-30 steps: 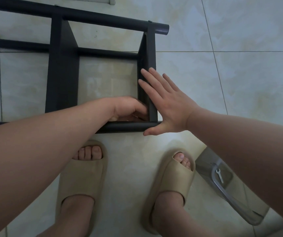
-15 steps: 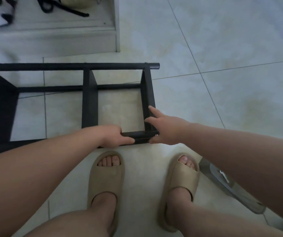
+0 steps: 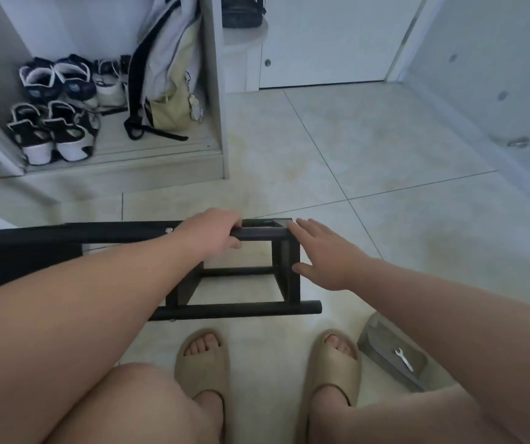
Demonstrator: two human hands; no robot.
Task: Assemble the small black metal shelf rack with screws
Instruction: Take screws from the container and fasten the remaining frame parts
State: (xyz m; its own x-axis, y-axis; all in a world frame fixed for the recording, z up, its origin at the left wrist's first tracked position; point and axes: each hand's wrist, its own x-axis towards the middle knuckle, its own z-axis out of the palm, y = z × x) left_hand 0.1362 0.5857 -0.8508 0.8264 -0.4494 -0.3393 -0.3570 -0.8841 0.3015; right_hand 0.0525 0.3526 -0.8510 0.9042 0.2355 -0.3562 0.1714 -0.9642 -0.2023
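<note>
While our left hand (image 3: 215, 233) is gripping the rack (image 3: 238, 308) by its top bar and our right hand (image 3: 324, 254) is resting spread against its end, we are risking it tipping over on the floor (image 3: 385, 155).

No writing, label or number could be read.
Bluish patches on the dark-and-white sneakers (image 3: 55, 81) at ten o'clock were too blurred to read. The black metal shelf rack (image 3: 241, 309) near centre, the pale yellow and white fabric backpack (image 3: 167, 75) at eleven o'clock and the small silver wrench (image 3: 404, 360) at five o'clock showed no legible marks.
</note>
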